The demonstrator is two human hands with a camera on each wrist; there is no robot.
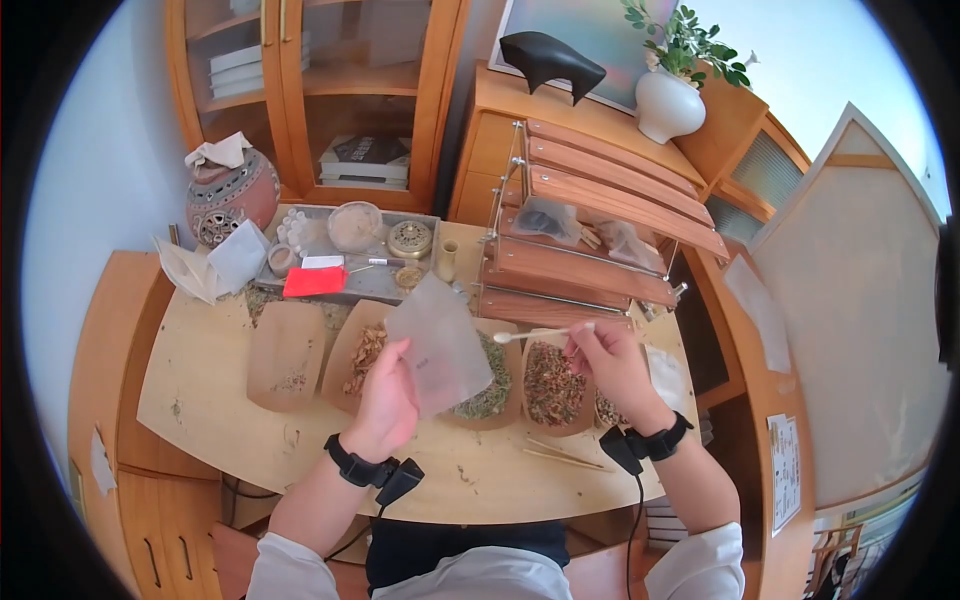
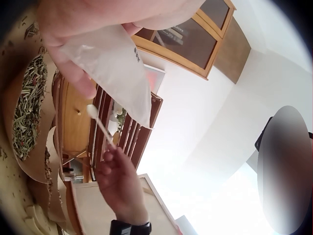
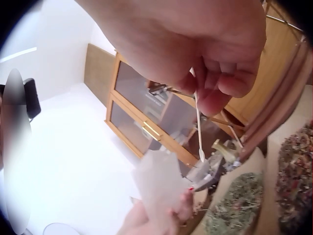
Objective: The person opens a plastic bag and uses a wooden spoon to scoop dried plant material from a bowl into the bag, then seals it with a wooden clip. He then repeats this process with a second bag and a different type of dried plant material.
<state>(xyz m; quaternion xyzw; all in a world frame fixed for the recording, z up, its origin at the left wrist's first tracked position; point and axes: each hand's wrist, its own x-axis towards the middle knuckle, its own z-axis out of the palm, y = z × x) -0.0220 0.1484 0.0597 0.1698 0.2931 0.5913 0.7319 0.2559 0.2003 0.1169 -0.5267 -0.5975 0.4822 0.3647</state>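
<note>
My left hand [image 1: 385,408] holds a translucent white pouch [image 1: 440,348] with small dark print, tilted over the trays; in the left wrist view the thumb and fingers grip its edge. My right hand [image 1: 612,372] pinches the handle of a slim white spoon [image 3: 199,128], whose small bowl points left toward the pouch, a short gap apart. Below them stand paper-brown trays: one of green dried herb [image 1: 492,380], one of reddish mixed herb [image 1: 553,388], and one of tan flakes [image 1: 366,358] partly hidden by the left hand and pouch.
A nearly bare tray [image 1: 285,350] sits at left. Behind stand a grey tray [image 1: 375,228] with jars and a red packet [image 1: 314,281], and a wooden tiered rack [image 1: 590,225]. Thin sticks [image 1: 562,456] lie near the table's front. A patterned pot [image 1: 235,195] stands back left.
</note>
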